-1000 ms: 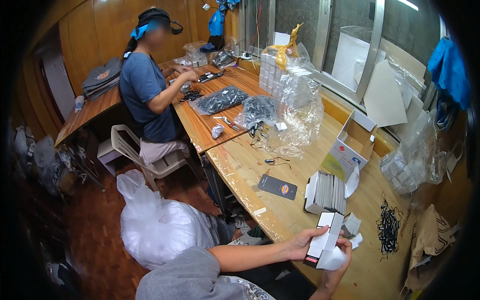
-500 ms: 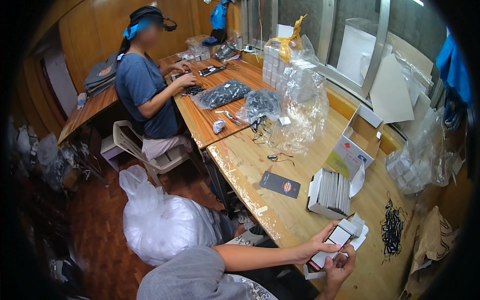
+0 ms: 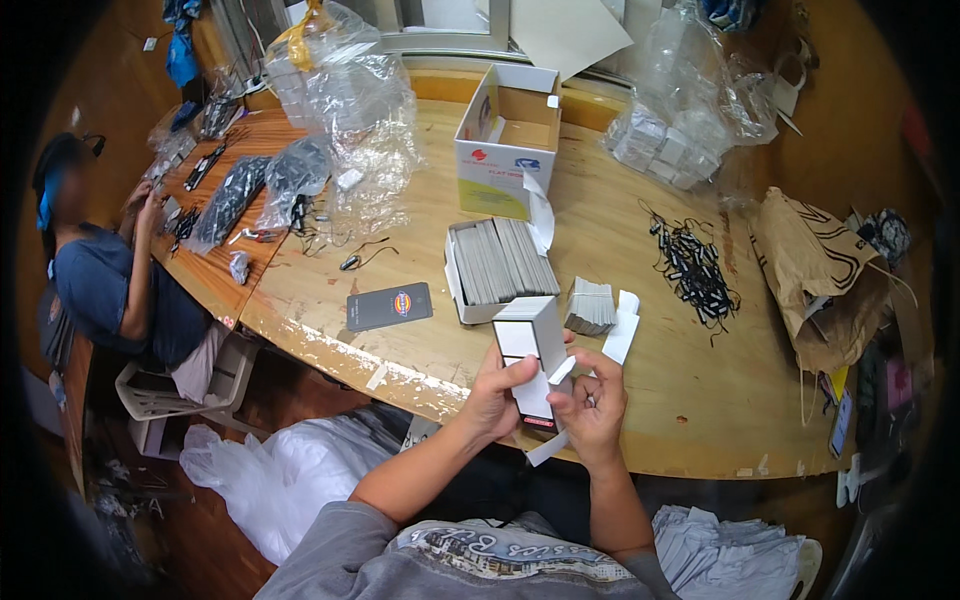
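Observation:
My left hand [image 3: 487, 400] is wrapped round a block of white cards with dark edges [image 3: 521, 335], its thumb lying across the front. On the block's right side my right hand [image 3: 592, 412] has its fingers curled in, pinching at the cards and a white paper wrap [image 3: 563, 368]. A smaller stack of cards [image 3: 591, 306] stands on the table just beyond, beside a folded white paper strip [image 3: 622, 328]. Behind the hands is an open white box [image 3: 458, 282] tightly packed with cards. To the left lies a dark grey card with a colourful emblem [image 3: 388, 306].
An open carton [image 3: 507, 175] stands at the back. Black cords in a pile [image 3: 693, 265] and a brown paper bag [image 3: 815, 285] are to the right. Clear bags [image 3: 350, 110] hold goods. At far left a person [image 3: 105, 285] handles small items. A white sack [image 3: 300, 480] is below the table.
The view has swung to the right, so the table and the other person sit further left. Both hands still hold the card block, which now stands more upright.

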{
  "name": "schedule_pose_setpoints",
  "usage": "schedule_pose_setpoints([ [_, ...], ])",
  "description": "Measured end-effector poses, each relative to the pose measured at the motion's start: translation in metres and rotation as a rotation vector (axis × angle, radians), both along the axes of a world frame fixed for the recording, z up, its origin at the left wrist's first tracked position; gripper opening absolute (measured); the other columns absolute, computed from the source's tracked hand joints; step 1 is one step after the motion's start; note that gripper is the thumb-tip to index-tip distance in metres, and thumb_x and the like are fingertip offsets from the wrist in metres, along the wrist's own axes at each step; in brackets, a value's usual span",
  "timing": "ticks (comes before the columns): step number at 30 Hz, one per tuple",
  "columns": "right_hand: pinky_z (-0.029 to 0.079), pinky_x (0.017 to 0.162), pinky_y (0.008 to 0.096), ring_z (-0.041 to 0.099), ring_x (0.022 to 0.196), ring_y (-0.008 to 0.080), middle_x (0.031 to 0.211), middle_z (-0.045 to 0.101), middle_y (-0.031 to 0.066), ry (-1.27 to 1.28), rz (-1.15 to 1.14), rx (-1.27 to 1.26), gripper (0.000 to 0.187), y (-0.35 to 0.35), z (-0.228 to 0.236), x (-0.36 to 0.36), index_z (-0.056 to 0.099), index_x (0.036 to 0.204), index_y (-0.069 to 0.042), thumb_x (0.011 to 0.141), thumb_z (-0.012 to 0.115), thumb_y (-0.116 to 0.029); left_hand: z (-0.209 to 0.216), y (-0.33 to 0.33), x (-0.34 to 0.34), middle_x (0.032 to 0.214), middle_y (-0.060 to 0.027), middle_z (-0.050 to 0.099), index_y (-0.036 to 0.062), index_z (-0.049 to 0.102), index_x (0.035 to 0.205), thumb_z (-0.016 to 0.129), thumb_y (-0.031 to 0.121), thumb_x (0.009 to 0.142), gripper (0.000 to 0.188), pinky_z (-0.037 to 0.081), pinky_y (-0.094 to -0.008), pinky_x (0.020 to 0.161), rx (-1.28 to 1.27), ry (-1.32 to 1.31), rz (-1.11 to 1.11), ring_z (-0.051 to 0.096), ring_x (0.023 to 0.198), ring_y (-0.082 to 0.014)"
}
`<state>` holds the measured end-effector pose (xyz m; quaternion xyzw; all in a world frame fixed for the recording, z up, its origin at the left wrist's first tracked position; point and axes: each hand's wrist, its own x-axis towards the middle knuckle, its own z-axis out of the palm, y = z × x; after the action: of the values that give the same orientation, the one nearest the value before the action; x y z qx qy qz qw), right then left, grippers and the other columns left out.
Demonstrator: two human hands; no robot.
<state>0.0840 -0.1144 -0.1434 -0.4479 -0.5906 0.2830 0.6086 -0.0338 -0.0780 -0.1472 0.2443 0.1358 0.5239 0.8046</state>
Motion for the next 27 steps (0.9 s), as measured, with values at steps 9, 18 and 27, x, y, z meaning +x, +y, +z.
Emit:
schedule_pose_setpoints([
  [9, 0.044, 0.057, 0.0284, 0.052, 0.066, 0.0183, 0.078, 0.045, 0.0101, -0.301, -0.093, 0.172, 0.013, 0.005, 0.018, -0.006, 0.054, 0.078, 0.000, 0.068, 0.056, 0.008, -0.002, 0.000, -0.007, 0.110, -0.0154, 0.048, -0.0010, 0.035, 0.116, 0.060, 0.017, 0.073, 0.054, 0.039, -0.0344, 0.086, -0.030, -0.139, 0.001, 0.048, 0.100, -0.0234],
  [18, 0.040, 0.064, 0.0297, 0.049, 0.073, 0.0206, 0.080, 0.048, 0.0104, 0.102, -0.135, 0.236, 0.013, -0.018, 0.003, 0.006, 0.054, 0.080, -0.005, 0.069, 0.059, -0.011, 0.003, 0.026, -0.057, 0.115, -0.0134, 0.045, -0.0010, 0.032, 0.119, 0.056, 0.027, 0.076, 0.057, 0.037, -0.0367, 0.089, -0.044, -0.227, 0.173, 0.047, 0.103, -0.0239],
  [27, 0.040, 0.069, 0.0296, 0.047, 0.075, 0.0195, 0.083, 0.049, 0.0091, -0.056, -0.128, -0.017, 0.017, -0.014, -0.005, 0.007, 0.051, 0.090, 0.002, 0.075, 0.044, -0.001, 0.008, 0.000, -0.047, 0.116, -0.0108, 0.043, 0.0057, 0.023, 0.125, 0.061, 0.024, 0.073, 0.067, 0.041, -0.0308, 0.081, 0.021, -0.180, 0.084, 0.045, 0.098, -0.0163],
])
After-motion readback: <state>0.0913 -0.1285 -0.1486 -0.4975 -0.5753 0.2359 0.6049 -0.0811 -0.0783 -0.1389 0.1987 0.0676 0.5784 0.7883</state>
